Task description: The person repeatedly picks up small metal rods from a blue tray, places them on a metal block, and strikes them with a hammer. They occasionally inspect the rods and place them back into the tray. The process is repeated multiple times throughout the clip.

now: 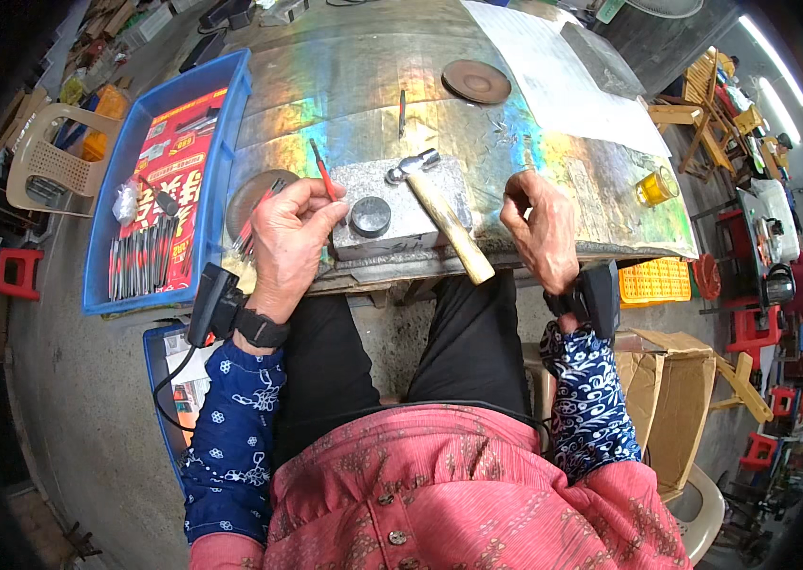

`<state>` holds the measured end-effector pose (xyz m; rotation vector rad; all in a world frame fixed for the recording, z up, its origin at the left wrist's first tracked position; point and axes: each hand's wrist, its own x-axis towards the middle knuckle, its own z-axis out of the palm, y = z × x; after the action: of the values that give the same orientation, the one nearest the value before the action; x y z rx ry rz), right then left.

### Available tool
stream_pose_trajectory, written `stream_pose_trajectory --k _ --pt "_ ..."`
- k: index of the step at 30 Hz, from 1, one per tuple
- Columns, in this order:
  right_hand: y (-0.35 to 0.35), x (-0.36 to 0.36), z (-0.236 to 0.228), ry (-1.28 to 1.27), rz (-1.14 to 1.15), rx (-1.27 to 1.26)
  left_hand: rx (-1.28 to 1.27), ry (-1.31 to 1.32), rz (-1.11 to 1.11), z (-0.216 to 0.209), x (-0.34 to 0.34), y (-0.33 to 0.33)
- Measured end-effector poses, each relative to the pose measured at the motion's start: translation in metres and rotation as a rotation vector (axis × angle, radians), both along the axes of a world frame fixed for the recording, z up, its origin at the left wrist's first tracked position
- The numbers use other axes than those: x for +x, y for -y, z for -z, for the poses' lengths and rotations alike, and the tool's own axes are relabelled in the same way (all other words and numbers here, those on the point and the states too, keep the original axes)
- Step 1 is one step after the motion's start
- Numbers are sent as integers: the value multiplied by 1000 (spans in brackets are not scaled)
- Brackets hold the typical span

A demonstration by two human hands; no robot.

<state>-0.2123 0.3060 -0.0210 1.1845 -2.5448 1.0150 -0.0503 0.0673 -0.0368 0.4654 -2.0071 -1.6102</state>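
Note:
My left hand point(289, 237) pinches a slim tool with a red shaft and dark tip point(322, 169) between thumb and fingertips, at the left of a grey stone block point(401, 242). Several similar red and black tools point(247, 239) lie beside that hand, partly hidden by it. A small round black disc point(370, 218) rests on the block. Across the block's right side lies a hammer point(444, 223), its wooden handle jutting past the table edge toward me. Right of the hammer, my right hand point(546, 228) is closed with its fingers curled; anything in them is too small to make out.
A blue tray point(242, 90) at the left holds red printed card and a row of slim tools point(143, 256). Farther back are a thin dark rod point(402, 112), a round brown dish point(475, 82), metal bits point(504, 133) and white paper point(553, 85). A yellow jar point(658, 186) stands right.

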Motion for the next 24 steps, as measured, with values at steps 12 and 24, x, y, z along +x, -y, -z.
stream_pose_trajectory --k 12,24 --pt "19 77 -19 287 -258 -348 307 -183 50 -11 16 -18" --pt "44 113 -13 496 -307 -474 761 -213 176 -19 35 -47"
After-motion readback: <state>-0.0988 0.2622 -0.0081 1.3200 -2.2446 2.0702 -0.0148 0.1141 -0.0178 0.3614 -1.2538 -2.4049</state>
